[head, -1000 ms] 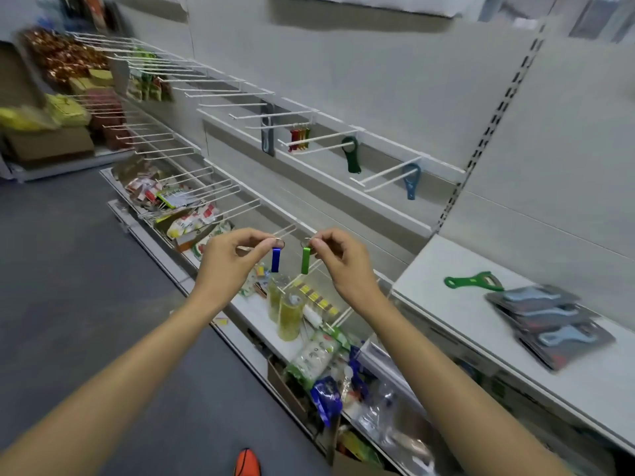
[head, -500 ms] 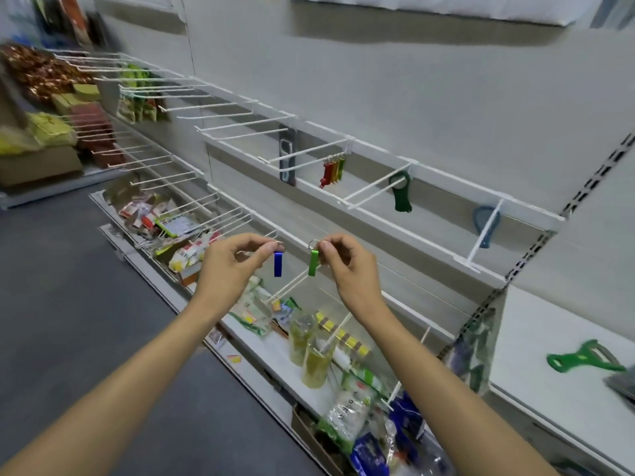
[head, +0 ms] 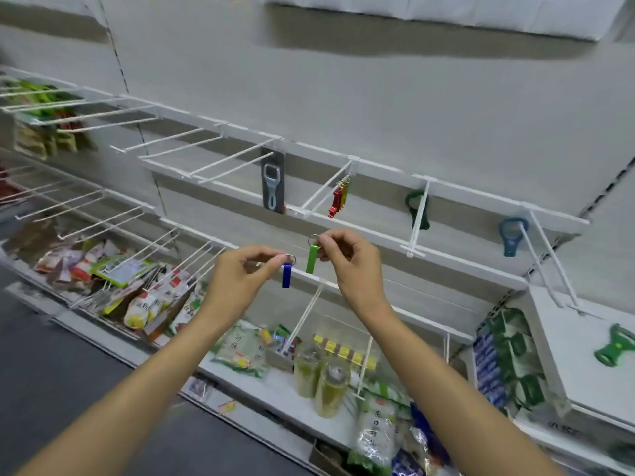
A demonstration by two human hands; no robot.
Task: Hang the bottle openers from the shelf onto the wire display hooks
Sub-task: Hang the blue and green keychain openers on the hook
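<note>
Shop aisle, grey floor, white wall with wire display hooks (head: 323, 192). Left hand (head: 237, 280) pinches a blue bottle opener (head: 287, 275) by its ring; right hand (head: 350, 266) pinches a green bottle opener (head: 312, 258). Red openers (head: 338, 201) hang at 12 o'clock; white shelf (head: 563, 341) at 3 o'clock.

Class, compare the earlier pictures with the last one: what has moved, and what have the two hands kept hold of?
The view swung left along the rack. The right hand lifted the green opener slightly above the blue opener, toward the hook with the red openers. The left hand still pinches the blue one by its ring. Nothing was hung or released.
</note>
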